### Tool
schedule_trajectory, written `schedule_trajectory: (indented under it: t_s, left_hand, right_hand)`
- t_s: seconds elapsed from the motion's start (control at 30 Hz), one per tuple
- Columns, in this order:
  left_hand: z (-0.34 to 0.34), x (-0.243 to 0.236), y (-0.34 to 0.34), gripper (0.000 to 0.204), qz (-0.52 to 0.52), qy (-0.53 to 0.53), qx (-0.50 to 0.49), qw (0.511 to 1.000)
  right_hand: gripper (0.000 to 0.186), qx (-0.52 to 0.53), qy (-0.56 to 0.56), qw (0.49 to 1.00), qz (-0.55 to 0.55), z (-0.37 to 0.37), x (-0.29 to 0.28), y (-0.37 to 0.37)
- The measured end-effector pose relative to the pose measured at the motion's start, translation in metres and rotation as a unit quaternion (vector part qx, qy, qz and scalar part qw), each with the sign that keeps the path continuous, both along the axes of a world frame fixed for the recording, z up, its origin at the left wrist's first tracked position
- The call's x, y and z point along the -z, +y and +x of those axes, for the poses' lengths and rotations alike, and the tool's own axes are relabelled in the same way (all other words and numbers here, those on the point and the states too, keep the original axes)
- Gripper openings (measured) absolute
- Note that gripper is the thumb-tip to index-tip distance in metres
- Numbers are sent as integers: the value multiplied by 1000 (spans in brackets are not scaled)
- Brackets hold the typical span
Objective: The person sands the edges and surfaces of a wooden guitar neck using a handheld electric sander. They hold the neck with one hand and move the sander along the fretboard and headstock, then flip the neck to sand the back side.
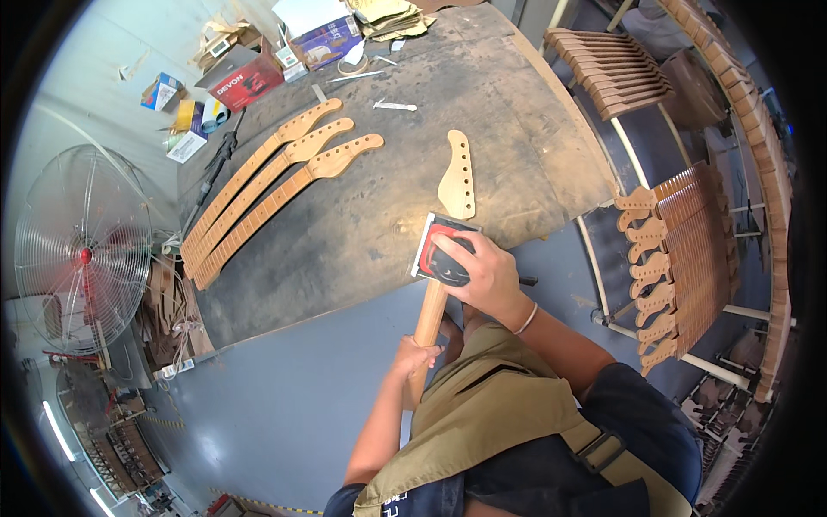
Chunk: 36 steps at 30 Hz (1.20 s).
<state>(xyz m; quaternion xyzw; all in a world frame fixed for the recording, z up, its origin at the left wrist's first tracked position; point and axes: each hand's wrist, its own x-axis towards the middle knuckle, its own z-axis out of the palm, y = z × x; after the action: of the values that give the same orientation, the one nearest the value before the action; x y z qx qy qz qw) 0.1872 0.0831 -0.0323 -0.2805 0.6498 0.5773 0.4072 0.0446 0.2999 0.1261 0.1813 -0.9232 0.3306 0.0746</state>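
Note:
My right hand [491, 274] is wrapped over a red and black handheld sander [443, 257]. The sander rests on a guitar neck [458, 172], around where its headstock meets the shaft. The headstock lies over the workbench with its row of holes showing, while the shaft runs back off the edge toward my body. Lower down, my left hand [417, 357] grips the shaft. To the left, three more guitar necks [289, 185] lie side by side on the dark, dusty bench [508, 95], frets up. The sander hides part of the held neck.
Boxes [250, 76] and stacked sandpaper sheets [388, 17] crowd the bench's far left. A caged fan [84, 250] stands at left. On the right, racks hold several guitar necks [689, 258] and wooden pieces [607, 69]. A black cable [220, 164] runs along the bench's left side.

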Motion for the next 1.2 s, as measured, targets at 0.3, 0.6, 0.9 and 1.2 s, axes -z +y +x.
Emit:
schedule_trajectory:
  t_s: [0.3,0.6,0.9,1.2]
  left_hand:
    - [14,3,-11,24,105,-8,-38,994]
    - [63,18,-30,23,189,-67,14,980]
    - [74,-7,-3,31,-227,100,145,958]
    - [96,38,-7,39,-338,274,231,870]
  right_hand:
    - [69,-127,-23,992,-9,53,5,-12]
    - [73,1,4,1000,-18,84,12,-28]
    - [69,78,34,996,20,57,-7,-16]
    - [90,-61,13,998,32,146,-6,-49]
